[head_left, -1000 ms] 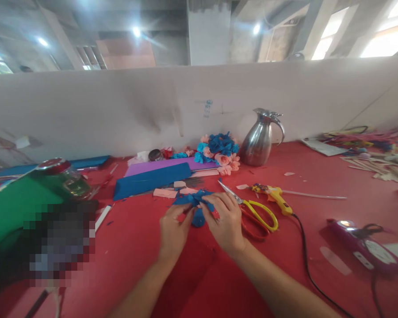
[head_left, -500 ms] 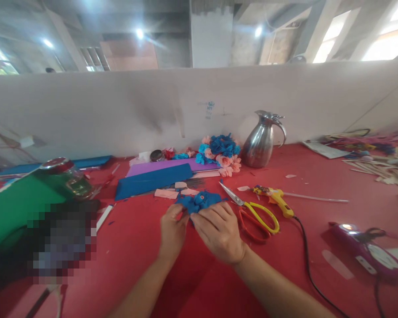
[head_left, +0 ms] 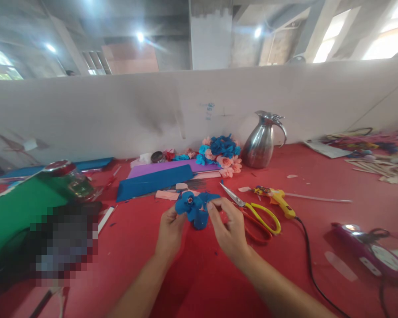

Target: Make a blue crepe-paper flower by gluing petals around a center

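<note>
Between my hands, just above the red table (head_left: 199,274), is a blue paper flower (head_left: 189,201) with a small pale ring at its centre. My left hand (head_left: 171,225) is closed, pinching the flower from below and behind its petals. Loose blue petals (head_left: 200,218) spread out from the flower's right side. My right hand (head_left: 230,223) pinches the right end of this blue paper between thumb and fingers. Scissors (head_left: 252,212) with one yellow and one red handle lie open just beyond my right hand.
A yellow glue gun (head_left: 278,201) with a black cord lies right of the scissors. Behind stand a steel jug (head_left: 259,141) and a pile of blue and pink paper flowers (head_left: 223,152). Blue paper (head_left: 155,182) lies back left, a glass jar (head_left: 79,183) farther left, a purple device (head_left: 368,249) at right.
The flower has turned and shifted slightly left, so its centre shows clearly. My right hand has moved right, away from the centre, and now pinches the outer petals.
</note>
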`<state>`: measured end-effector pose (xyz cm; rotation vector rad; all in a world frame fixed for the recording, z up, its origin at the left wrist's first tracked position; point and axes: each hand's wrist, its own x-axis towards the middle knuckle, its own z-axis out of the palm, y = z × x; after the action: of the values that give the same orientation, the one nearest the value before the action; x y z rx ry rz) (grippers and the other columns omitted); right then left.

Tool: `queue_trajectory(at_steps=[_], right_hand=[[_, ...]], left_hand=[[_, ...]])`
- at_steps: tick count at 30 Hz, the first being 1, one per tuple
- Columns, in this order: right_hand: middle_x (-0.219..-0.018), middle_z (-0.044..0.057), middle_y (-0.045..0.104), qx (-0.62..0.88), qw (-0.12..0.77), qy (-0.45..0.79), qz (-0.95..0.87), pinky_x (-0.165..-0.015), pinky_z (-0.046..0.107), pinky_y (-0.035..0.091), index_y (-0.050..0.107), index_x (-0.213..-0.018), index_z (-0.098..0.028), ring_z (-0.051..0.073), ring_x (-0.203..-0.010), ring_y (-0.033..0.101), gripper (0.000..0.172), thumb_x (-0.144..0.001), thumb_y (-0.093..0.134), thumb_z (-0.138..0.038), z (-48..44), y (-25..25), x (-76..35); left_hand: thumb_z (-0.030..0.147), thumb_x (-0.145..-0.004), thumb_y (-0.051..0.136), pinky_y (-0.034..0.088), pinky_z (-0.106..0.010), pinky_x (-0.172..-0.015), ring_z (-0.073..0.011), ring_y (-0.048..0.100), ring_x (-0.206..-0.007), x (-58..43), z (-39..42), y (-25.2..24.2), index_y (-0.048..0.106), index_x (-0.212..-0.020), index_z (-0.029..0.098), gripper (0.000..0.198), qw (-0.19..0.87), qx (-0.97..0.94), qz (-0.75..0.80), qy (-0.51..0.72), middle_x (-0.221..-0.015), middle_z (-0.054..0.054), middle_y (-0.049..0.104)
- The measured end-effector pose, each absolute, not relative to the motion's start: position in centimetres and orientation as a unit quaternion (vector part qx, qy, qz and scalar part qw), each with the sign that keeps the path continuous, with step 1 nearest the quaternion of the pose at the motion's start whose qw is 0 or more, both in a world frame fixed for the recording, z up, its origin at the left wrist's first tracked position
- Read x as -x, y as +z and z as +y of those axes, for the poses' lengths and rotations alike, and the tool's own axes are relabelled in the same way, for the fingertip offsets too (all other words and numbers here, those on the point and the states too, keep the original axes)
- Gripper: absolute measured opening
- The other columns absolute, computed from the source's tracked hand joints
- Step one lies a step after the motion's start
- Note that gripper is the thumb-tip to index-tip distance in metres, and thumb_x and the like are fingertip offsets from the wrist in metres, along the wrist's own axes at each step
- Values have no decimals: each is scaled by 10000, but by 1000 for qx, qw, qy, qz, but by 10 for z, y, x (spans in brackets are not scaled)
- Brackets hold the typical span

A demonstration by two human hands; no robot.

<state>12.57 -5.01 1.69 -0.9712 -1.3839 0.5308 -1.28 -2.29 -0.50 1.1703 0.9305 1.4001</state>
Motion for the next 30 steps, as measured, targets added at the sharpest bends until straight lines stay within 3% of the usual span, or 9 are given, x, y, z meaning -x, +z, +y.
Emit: queue_trajectory(at_steps=[4,7,11,17,20,30], right_hand=[[-721,6,574,391,604,511,-470,-659,277,405,586,-761,-199,155,-703,522,267,-858,523,-439,-41,16,-125],[-673,-16,536,343,574,613,-421,-634,262,373,579,-711,-195,133,-650,477,267,-781,622,-449,-39,16,-126],[-615,-36,498,343,589,615,-397,-610,249,335,576,-658,-193,115,-608,429,275,-704,706,-431,-38,17,-127],[-674,-4,572,313,556,663,-392,-610,260,347,586,-681,-186,128,-630,479,307,-755,642,-479,-42,20,-127],[-644,-23,564,297,523,713,-360,-612,245,341,564,-667,-177,101,-598,464,280,-709,723,-403,-47,22,-122],[-629,-57,592,284,559,749,-216,-564,211,359,579,-659,-177,73,-565,521,300,-525,847,-183,-51,19,-110]], left_hand=[[247,-756,635,497,-321,-757,-183,605,-742,16,-22,-11,722,-781,183,110,524,-502,375,577,-769,-27,693],[265,-775,633,491,-301,-714,-166,577,-715,19,-22,-14,691,-719,181,116,510,-513,399,563,-746,-22,662],[304,-785,628,497,-314,-702,-170,557,-709,21,-23,-16,675,-664,175,183,494,-543,412,540,-733,-36,639],[299,-769,636,487,-296,-681,-153,545,-665,17,-23,-7,696,-705,177,150,471,-521,413,580,-703,-22,638],[306,-761,640,471,-273,-633,-141,529,-621,16,-24,-2,689,-671,177,165,464,-513,425,584,-634,-4,618],[309,-744,666,460,-262,-607,-145,537,-635,17,-28,1,688,-654,181,158,425,-541,438,579,-649,-3,607]])
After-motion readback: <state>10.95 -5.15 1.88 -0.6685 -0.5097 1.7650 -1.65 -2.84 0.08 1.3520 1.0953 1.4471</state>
